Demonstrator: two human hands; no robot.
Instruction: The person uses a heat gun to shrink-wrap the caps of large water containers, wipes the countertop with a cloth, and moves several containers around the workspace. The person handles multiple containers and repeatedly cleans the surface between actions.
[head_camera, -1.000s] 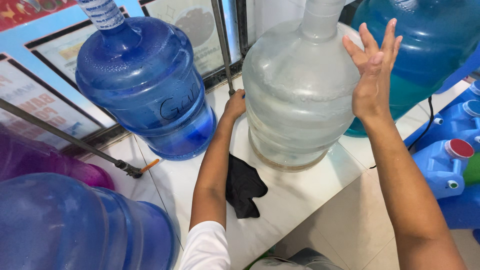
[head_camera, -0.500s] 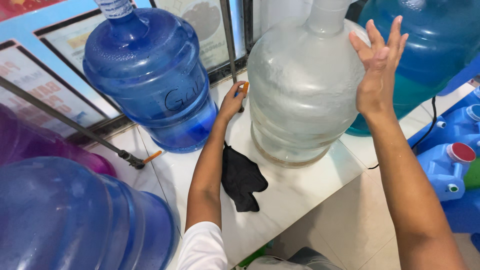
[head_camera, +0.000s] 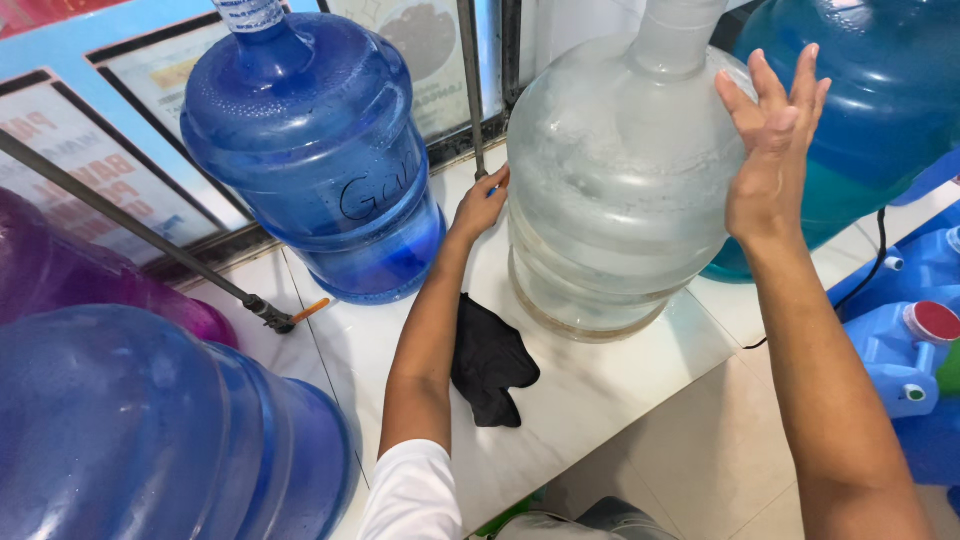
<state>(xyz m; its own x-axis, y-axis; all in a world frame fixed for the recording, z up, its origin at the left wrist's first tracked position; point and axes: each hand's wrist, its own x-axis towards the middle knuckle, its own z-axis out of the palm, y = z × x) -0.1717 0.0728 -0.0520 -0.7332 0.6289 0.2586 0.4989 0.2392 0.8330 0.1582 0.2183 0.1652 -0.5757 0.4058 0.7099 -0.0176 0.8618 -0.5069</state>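
Clear jug (head_camera: 620, 190) upright on counter (head_camera: 600, 400). Right hand (head_camera: 770, 150) spread flat against its side, steadying. Left hand (head_camera: 482, 205) curled by base, grip unclear. Black cloth (head_camera: 490, 370) beside.

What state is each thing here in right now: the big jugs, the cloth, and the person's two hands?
Clear jug: upright on the white counter, looks empty, misted inside.
Blue jug: upright, capped, a little water at the bottom.
Black cloth: crumpled, lying on the counter.
Left hand: low at the clear jug's side, by a metal rod.
Right hand: open, fingers spread, flat against the clear jug.
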